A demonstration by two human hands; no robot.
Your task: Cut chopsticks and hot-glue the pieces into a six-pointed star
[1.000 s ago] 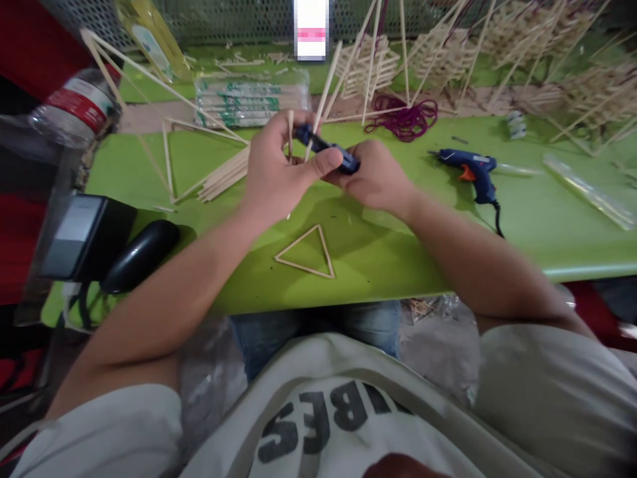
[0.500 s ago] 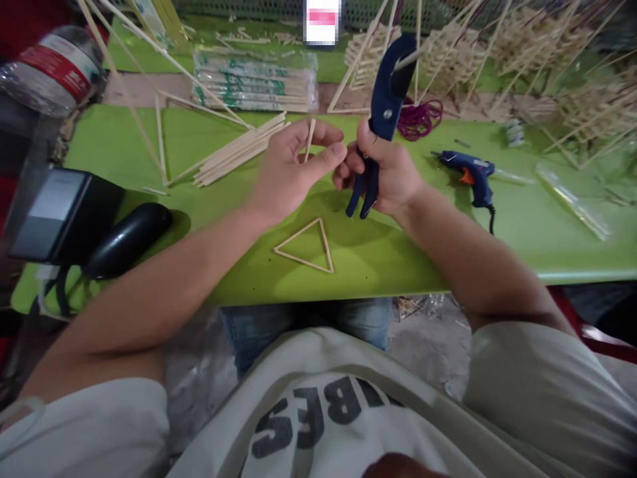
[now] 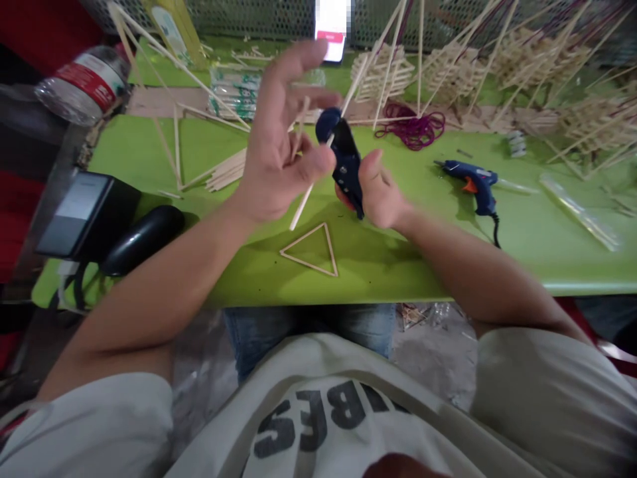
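Observation:
My right hand grips dark blue hand cutters, their jaws pointing up and left. A thin wooden stick runs slantwise through the jaws, its lower end above the table. My left hand is beside the jaws, with a short stick piece held among its fingers. Its thumb lies near the long stick; the index finger is raised and smeared by motion. Below the hands, a small triangle of sticks lies flat on the green table.
Loose sticks and a large stick frame are to the left, near a black box and a bottle. On the right lie a glue gun, glue sticks and purple cord. Stick structures stand behind.
The cutters have tilted left and come down toward my left hand, with a long stick now plainly through the jaws. My left hand has risen and its index finger has lifted.

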